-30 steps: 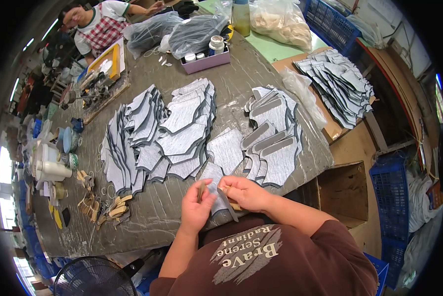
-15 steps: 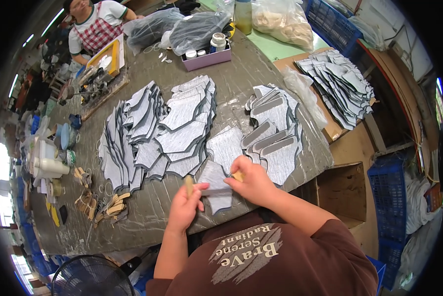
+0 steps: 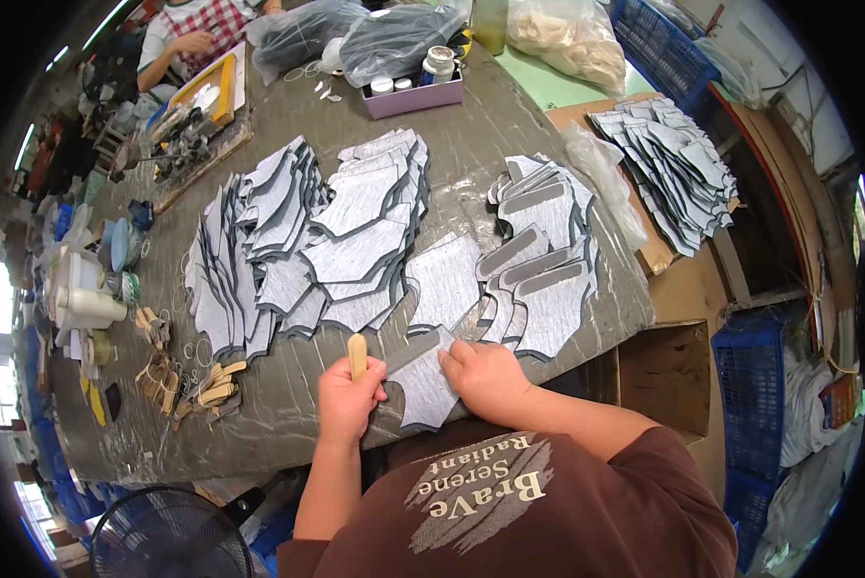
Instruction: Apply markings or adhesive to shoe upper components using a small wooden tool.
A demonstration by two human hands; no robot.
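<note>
My left hand [image 3: 347, 397] is closed around a flat tan stick with a rounded end [image 3: 358, 354], which points up from the fist. Its fingertips are beside a grey cut fabric piece [image 3: 425, 393] at the table's near edge. A darker grey strip [image 3: 415, 354] runs along that piece's upper edge. My right hand [image 3: 490, 379] has its fingers curled, with thumb and fingertips on the right end of the strip. Anything else under those fingers is hidden. Just beyond lies another pale grey piece [image 3: 444, 281]; to its right, overlapping pieces [image 3: 553, 303] carry similar dark strips.
Stacks of grey pieces [image 3: 365, 255] cover the table's middle left. Tan sticks in bundles [image 3: 215, 385] lie at the left. A purple box with jars [image 3: 413, 99] stands farther back, near a person in a checked apron [image 3: 201, 39]. A black fan [image 3: 172, 535] is lower left.
The grey piece between my hands has turned and flattened, and its dark strip now shows fully. The tan bit seen in my right hand is out of sight. The view has shifted slightly.
</note>
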